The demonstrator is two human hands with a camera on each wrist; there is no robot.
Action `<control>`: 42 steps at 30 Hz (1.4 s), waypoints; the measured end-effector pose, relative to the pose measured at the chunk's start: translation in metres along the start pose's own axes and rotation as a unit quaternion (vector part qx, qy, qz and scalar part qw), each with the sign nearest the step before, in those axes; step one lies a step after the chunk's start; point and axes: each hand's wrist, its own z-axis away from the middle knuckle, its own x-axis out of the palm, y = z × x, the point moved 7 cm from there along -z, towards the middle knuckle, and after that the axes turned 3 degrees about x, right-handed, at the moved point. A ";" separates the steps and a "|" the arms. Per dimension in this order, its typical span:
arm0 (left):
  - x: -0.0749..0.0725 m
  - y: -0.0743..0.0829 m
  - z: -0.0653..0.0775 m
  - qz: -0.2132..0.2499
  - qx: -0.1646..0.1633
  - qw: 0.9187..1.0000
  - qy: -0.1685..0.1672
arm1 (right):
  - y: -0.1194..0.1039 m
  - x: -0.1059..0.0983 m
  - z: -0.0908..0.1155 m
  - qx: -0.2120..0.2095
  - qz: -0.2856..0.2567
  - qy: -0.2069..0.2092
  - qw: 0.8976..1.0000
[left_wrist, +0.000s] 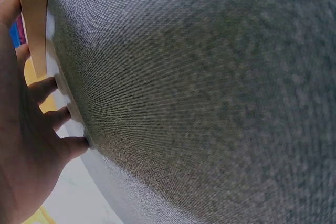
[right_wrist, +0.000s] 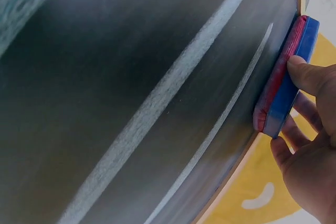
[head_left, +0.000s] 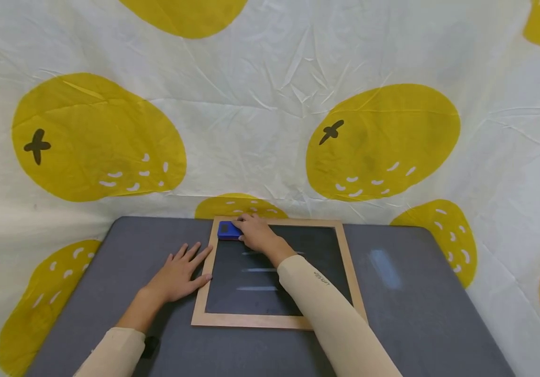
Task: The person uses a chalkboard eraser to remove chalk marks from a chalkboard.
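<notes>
A blackboard (head_left: pixel 260 301) in a pale wooden frame lies on the grey table, with several white chalk lines (right_wrist: pixel 157 98) across it. My right hand (head_left: pixel 256 233) grips a blue eraser (head_left: pixel 227 230) at the board's far left corner. In the right wrist view, thumb and fingers hold the blue back of the eraser (right_wrist: pixel 294 82), its red felt side against the board. Spread flat, my left hand (head_left: pixel 175 275) rests at the left side of the board, thumb and a fingertip touching the wooden frame (left_wrist: pixel 34 19).
The grey table (head_left: pixel 439 314) extends around the board, with a pale rectangular smudge (head_left: pixel 385 268) to its right. Behind the table hangs a white cloth (head_left: pixel 246 146) printed with yellow fruit shapes. The right forearm crosses over the board's near right part, covering some of it.
</notes>
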 end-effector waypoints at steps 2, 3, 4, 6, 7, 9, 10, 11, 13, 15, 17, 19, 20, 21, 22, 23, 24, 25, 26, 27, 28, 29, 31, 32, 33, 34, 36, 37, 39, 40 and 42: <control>0.000 -0.001 0.000 -0.001 -0.001 1.000 -0.001 | 0.000 0.000 -0.001 0.002 -0.001 -0.002 1.000; 0.000 -0.001 0.000 -0.002 -0.002 1.000 -0.001 | 0.000 0.000 -0.001 0.004 -0.001 -0.003 1.000; 0.000 -0.002 0.000 -0.004 -0.002 1.000 -0.002 | 0.000 0.000 -0.001 0.005 -0.001 -0.005 1.000; 0.001 -0.002 0.000 -0.005 -0.005 1.000 -0.006 | 0.000 0.000 -0.001 0.007 -0.002 -0.008 1.000; 0.002 -0.003 0.000 -0.006 -0.006 1.000 -0.007 | 0.000 0.000 -0.001 0.007 -0.002 -0.009 1.000; 0.002 -0.003 0.001 -0.007 -0.008 1.000 -0.009 | 0.002 -0.001 0.000 0.007 -0.007 -0.008 1.000; 0.002 -0.003 0.001 -0.007 -0.009 1.000 -0.010 | 0.002 -0.002 0.001 0.006 -0.010 -0.007 1.000; 0.002 -0.003 0.000 -0.007 -0.010 1.000 -0.011 | 0.003 -0.002 0.001 0.004 -0.011 -0.005 1.000; 0.001 -0.003 0.000 -0.007 -0.011 1.000 -0.011 | 0.005 -0.005 0.003 0.000 -0.012 0.000 1.000; -0.001 -0.001 0.000 -0.006 -0.012 1.000 -0.010 | 0.008 -0.006 0.004 -0.004 -0.014 0.002 1.000; -0.002 0.000 -0.001 -0.005 -0.013 1.000 -0.010 | 0.011 -0.007 0.007 -0.005 -0.014 0.001 1.000; -0.002 0.001 0.000 -0.004 -0.012 1.000 -0.012 | 0.015 -0.006 0.010 -0.001 -0.021 -0.004 1.000; -0.002 0.002 0.000 -0.002 -0.010 1.000 -0.012 | 0.017 -0.005 0.012 0.000 -0.026 -0.007 1.000; -0.002 0.002 0.000 -0.001 -0.010 1.000 -0.012 | 0.020 -0.004 0.013 0.001 -0.029 -0.009 1.000; -0.002 0.002 0.000 0.000 -0.009 1.000 -0.011 | 0.022 -0.004 0.014 0.002 -0.035 -0.011 0.999; -0.002 0.002 0.000 0.001 -0.010 1.000 -0.010 | 0.025 -0.004 0.016 0.002 -0.040 -0.011 0.999; -0.002 0.002 0.001 0.002 -0.010 1.000 -0.008 | 0.028 -0.005 0.017 0.001 -0.044 -0.011 0.999; -0.002 0.002 0.001 0.003 -0.011 1.000 -0.007 | 0.030 -0.005 0.019 -0.001 -0.048 -0.010 0.999; -0.001 0.002 0.001 0.003 -0.011 1.000 -0.006 | 0.033 -0.005 0.020 -0.001 -0.053 -0.012 0.999; -0.001 0.002 0.001 0.002 -0.011 1.000 -0.006 | 0.036 -0.005 0.022 -0.002 -0.057 -0.012 0.998; 0.000 0.002 0.001 0.001 -0.011 1.000 -0.006 | 0.039 -0.005 0.024 -0.002 -0.060 -0.012 0.998; 0.000 0.002 0.001 0.000 -0.010 1.000 -0.006 | 0.043 -0.005 0.026 -0.002 -0.063 -0.011 0.998; 0.001 0.002 0.001 0.000 -0.008 1.000 -0.007 | 0.050 -0.005 0.030 0.000 -0.067 -0.008 0.998; 0.001 0.002 0.001 0.001 -0.007 1.000 -0.007 | 0.053 -0.005 0.032 0.001 -0.069 -0.006 0.998; 0.001 0.002 0.001 0.002 -0.008 1.000 -0.006 | 0.057 -0.005 0.033 -0.002 -0.070 -0.003 0.998; 0.000 0.003 0.001 0.002 -0.009 1.000 -0.005 | 0.060 -0.005 0.035 -0.003 -0.072 0.000 0.997; -0.001 0.003 0.001 0.002 -0.007 1.000 0.001 | 0.066 -0.007 0.039 -0.007 -0.078 0.006 0.997; -0.002 0.004 0.001 0.003 -0.007 1.000 0.002 | 0.069 -0.008 0.041 -0.007 -0.084 0.008 0.996; -0.002 0.004 0.001 0.001 -0.004 1.000 0.003 | 0.076 -0.009 0.046 -0.005 -0.088 0.009 0.996; -0.001 0.004 0.001 0.000 -0.003 1.000 0.003 | 0.080 -0.009 0.049 -0.004 -0.090 0.009 0.996; 0.000 0.003 0.002 -0.003 -0.003 1.000 0.001 | 0.087 -0.009 0.054 0.003 -0.095 0.006 0.995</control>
